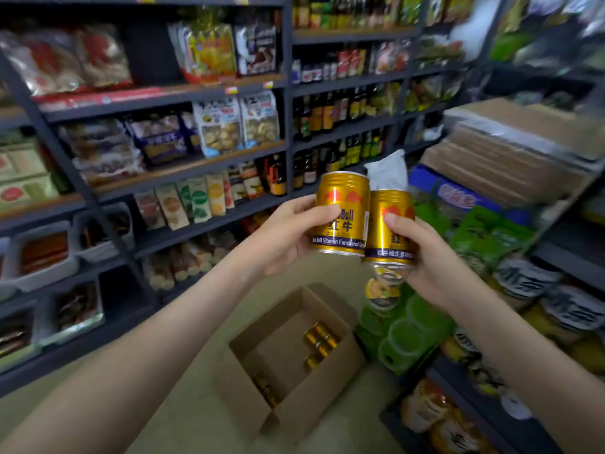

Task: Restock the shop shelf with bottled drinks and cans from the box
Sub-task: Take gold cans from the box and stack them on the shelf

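My left hand (284, 234) grips a gold drink can (343, 221) held upright at chest height. Beside it, touching, is a second gold can (389, 237) gripped by my right hand (429, 257). Below on the floor stands an open cardboard box (248, 378) with several more gold cans (320, 339) lying on its bottom. The dark shop shelf (203, 227) runs along the left and back, its rows filled with packets and bottles.
Another shelf (556, 257) on the right holds green packets, tubs and cup noodles. Stacked flat cartons (510, 149) lie on top of it. Dark bottles (327, 113) fill the back shelves. The beige floor (183, 417) lies between the shelves around the box.
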The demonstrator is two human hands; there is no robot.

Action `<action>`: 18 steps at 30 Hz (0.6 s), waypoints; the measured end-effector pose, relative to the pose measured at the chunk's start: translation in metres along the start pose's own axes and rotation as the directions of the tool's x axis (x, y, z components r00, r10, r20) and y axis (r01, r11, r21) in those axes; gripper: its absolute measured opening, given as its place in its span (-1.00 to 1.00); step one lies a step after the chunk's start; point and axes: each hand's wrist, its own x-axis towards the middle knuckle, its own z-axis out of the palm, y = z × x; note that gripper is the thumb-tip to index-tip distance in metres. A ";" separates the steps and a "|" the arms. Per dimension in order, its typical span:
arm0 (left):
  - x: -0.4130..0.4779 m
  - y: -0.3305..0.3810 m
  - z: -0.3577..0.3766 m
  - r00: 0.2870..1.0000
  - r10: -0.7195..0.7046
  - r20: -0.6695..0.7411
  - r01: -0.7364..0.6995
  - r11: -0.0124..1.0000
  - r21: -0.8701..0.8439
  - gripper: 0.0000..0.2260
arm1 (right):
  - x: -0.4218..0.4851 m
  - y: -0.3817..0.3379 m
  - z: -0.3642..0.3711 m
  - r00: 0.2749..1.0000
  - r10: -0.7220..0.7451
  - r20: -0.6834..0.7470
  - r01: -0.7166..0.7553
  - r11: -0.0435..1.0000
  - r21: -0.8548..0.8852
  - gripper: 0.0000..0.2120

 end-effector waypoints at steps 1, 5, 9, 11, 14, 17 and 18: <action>-0.005 0.010 0.020 0.999 0.006 0.032 -0.006 1.000 0.004 -0.69 | -0.021 -0.016 -0.007 0.999 -0.038 -0.032 0.037 0.999 -0.016 -0.40; -0.010 0.049 0.097 0.984 0.038 0.172 -0.053 0.995 0.082 -0.83 | -0.095 -0.076 -0.031 0.955 -0.247 -0.162 0.234 0.967 -0.099 -0.42; -0.006 0.076 0.172 0.953 0.054 0.299 -0.106 0.981 0.160 -0.86 | -0.161 -0.118 -0.052 0.841 -0.434 -0.323 0.383 0.899 -0.212 -0.44; -0.004 0.086 0.210 0.927 0.076 0.367 -0.142 0.977 0.156 -0.79 | -0.190 -0.135 -0.066 0.765 -0.501 -0.404 0.435 0.866 -0.248 -0.41; -0.004 0.095 0.268 0.879 0.118 0.462 -0.188 0.976 0.108 -0.69 | -0.236 -0.158 -0.091 0.702 -0.520 -0.486 0.433 0.854 -0.289 -0.43; -0.012 0.104 0.333 0.821 0.142 0.552 -0.204 0.978 0.052 -0.87 | -0.292 -0.182 -0.123 0.645 -0.543 -0.538 0.422 0.840 -0.341 -0.42; -0.017 0.106 0.355 0.795 0.147 0.589 -0.206 0.978 0.034 -0.88 | -0.313 -0.190 -0.133 0.620 -0.554 -0.556 0.418 0.833 -0.363 -0.40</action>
